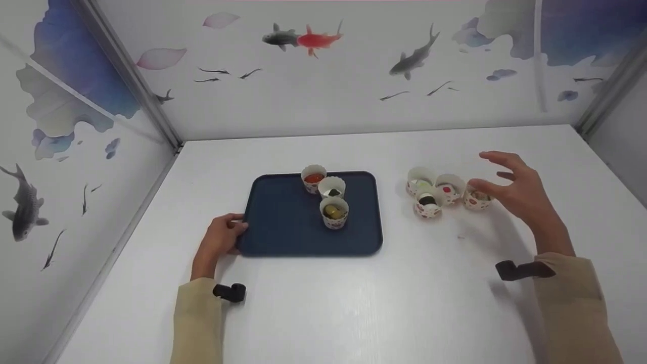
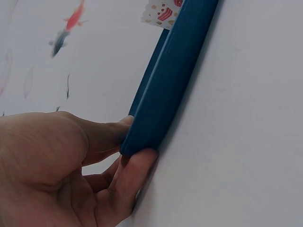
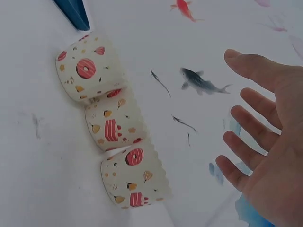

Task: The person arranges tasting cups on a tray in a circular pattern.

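My left hand [image 1: 220, 235] pinches the left edge of a dark blue tray [image 1: 283, 217], thumb on the rim and fingers beneath it, as the left wrist view shows. On the tray stand three paper baking cups: one with orange-red contents [image 1: 314, 178], one with something dark [image 1: 332, 190], one with yellowish pieces [image 1: 334, 213]. My right hand [image 1: 520, 189] hovers with spread fingers by the rightmost paper cup [image 1: 478, 199] of a group on the table; its thumb overlaps that cup in the head view. In the right wrist view the hand holds nothing, apart from the printed cups [image 3: 135, 175].
Beside the tray, the group includes a cup with pale green contents [image 1: 420, 182], one with a red piece [image 1: 449, 190] and one with a black item [image 1: 428, 204]. White panels [image 1: 323, 101] with painted fish enclose the white table [image 1: 343, 308] at the back and sides.
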Motion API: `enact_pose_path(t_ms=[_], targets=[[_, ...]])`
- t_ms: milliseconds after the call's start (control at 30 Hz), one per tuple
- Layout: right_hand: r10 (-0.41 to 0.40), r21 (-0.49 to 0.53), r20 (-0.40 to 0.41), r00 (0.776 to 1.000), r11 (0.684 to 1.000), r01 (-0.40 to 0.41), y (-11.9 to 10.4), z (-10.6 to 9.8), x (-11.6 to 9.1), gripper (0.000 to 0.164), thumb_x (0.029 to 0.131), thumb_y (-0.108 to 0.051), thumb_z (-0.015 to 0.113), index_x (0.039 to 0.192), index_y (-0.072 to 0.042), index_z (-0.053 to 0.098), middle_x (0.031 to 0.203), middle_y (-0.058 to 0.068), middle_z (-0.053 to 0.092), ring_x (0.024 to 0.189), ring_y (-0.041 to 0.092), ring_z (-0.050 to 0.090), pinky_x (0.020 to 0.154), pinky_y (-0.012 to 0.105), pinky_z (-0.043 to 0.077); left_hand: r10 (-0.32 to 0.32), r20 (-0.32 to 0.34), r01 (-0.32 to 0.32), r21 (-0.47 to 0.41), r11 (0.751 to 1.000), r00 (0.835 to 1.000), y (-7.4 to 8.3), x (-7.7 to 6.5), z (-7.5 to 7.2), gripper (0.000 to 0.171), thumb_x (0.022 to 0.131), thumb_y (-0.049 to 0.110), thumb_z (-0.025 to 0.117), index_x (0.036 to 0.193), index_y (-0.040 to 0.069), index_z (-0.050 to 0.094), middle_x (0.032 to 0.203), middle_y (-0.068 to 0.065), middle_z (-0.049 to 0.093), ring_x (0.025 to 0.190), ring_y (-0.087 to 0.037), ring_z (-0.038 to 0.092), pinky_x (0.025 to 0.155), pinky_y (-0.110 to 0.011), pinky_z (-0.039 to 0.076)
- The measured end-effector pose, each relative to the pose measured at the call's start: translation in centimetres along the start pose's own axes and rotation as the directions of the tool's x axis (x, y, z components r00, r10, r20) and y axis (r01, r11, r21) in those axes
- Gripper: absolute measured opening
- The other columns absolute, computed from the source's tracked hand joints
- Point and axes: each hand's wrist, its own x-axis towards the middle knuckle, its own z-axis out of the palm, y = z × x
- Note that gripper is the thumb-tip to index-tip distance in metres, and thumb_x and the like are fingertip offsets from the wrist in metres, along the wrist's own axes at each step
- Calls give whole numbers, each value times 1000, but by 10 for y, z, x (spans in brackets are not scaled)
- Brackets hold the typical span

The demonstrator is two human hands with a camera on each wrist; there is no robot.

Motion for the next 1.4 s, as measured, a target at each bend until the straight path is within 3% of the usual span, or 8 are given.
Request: enact_pose_path(t_ms=[167, 400, 600, 833, 1067, 1400], targets=[[72, -20, 58, 996, 997, -70, 16, -4, 2, 78, 90, -39, 75, 153, -12, 39, 160, 20, 33, 145, 44, 31, 113, 65, 34, -8, 4, 8, 1, 1000, 1000, -1, 0, 1, 44, 105, 17, 52, 146, 2, 48, 128, -26, 60, 98, -24, 66, 65, -30, 60], [177, 15, 178, 968, 983, -182, 36, -3, 4, 91, 91, -42, 73, 160, -14, 21, 167, 20, 13, 149, 48, 22, 114, 67, 29, -4, 5, 4, 7, 1000, 1000, -1, 1, 1, 45, 105, 18, 53, 146, 2, 48, 128, -26, 60, 97, -24, 66, 64, -29, 60], [217, 38, 221, 951, 972, -231, 43, 2, 6, 97, 89, -45, 74, 161, -15, 15, 168, 20, 11, 149, 49, 23, 114, 69, 29, -18, 9, 18, -4, 1000, 1000, -1, 0, -1, 45, 105, 17, 51, 147, 2, 47, 129, -26, 58, 98, -24, 66, 65, -30, 60], [284, 29, 285, 916, 952, -304, 51, 10, 6, 104, 87, -52, 74, 162, -18, 11, 169, 18, 5, 151, 50, 13, 113, 75, 22, -18, 2, 18, 8, 1000, 1000, 0, 2, -1, 44, 105, 17, 50, 147, 2, 47, 127, -25, 58, 94, -23, 66, 63, -29, 59], [276, 33, 315, 908, 953, -301, 59, 14, 6, 104, 88, -47, 75, 162, -17, 8, 169, 17, 9, 150, 51, 13, 115, 72, 22, -12, 3, 12, 5, 1000, 1000, -2, 1, 0, 44, 105, 18, 51, 146, 2, 48, 128, -25, 59, 93, -22, 66, 63, -29, 59], [277, -7, 316, 907, 957, -289, 61, 14, 5, 103, 89, -47, 74, 162, -15, 9, 164, 28, 15, 145, 52, 23, 113, 66, 30, -15, 5, 15, -11, 1000, 1000, -1, 1, 0, 45, 105, 19, 52, 147, 3, 48, 125, -24, 59, 93, -21, 65, 63, -29, 59]])
